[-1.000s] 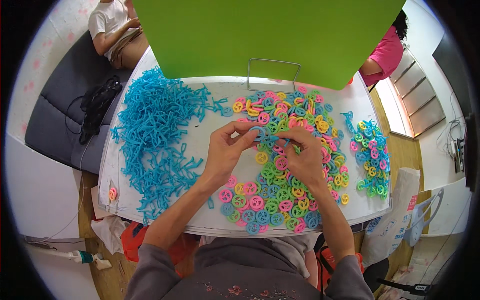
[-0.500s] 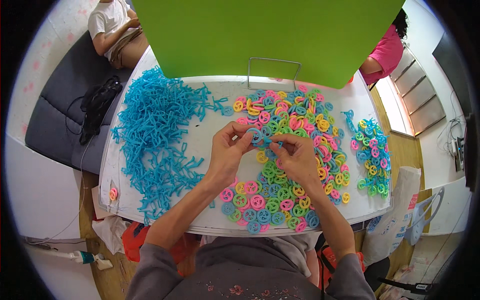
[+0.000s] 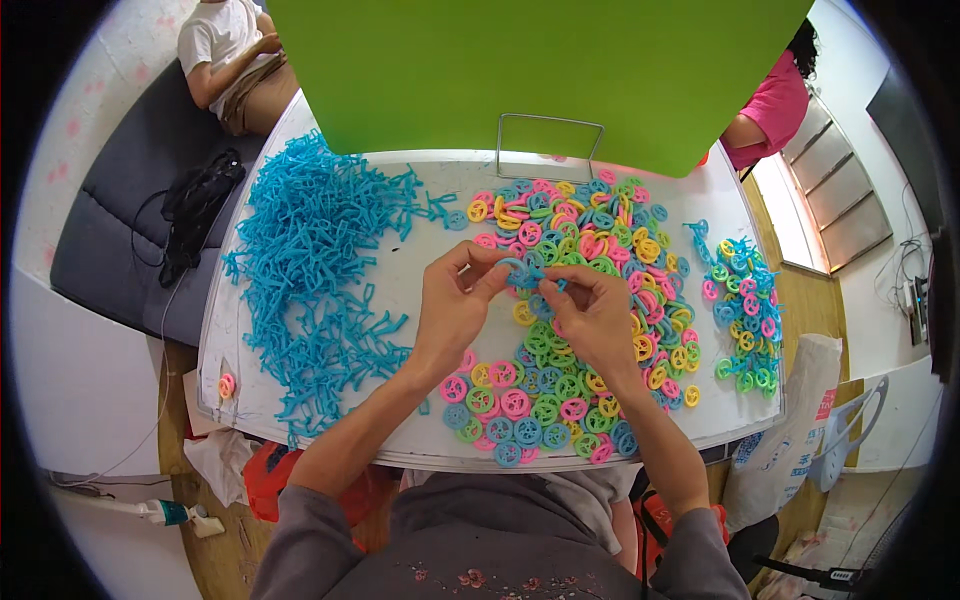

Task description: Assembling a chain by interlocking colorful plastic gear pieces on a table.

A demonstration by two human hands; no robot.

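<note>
A white plastic bag (image 3: 770,465) is seen on the floor to the right of the table (image 3: 715,405), and a red bag (image 3: 270,482) and a smaller white bag (image 3: 215,465) are seen at its lower left; what is contained in them cannot be made out.

By the left hand (image 3: 458,305), a blue wheel (image 3: 515,272) is pinched between thumb and index finger, raised above the middle of the table. By the right hand (image 3: 592,318), a small blue forked piece (image 3: 546,281) is gripped in the same way, thumb and index finger closed on it. The two parts are brought together at the fingertips; whether they are joined cannot be told, as the spot is partly covered by the fingers.

Beneath and around the right hand, a broad spread of pink, green, yellow and blue wheels (image 3: 540,405) is laid out, partly hidden by that hand and forearm. The left side of the table is covered by a heap of blue forked pieces (image 3: 310,225). Near the right edge, a smaller cluster of wheels with blue pieces (image 3: 745,315) is gathered.

The view beyond the table is blocked by a large green panel (image 3: 540,80), in front of which a wire frame (image 3: 550,117) is placed. At either side of the panel, a seated person (image 3: 215,45) and a pink sleeve (image 3: 778,105) are partly seen.
</note>
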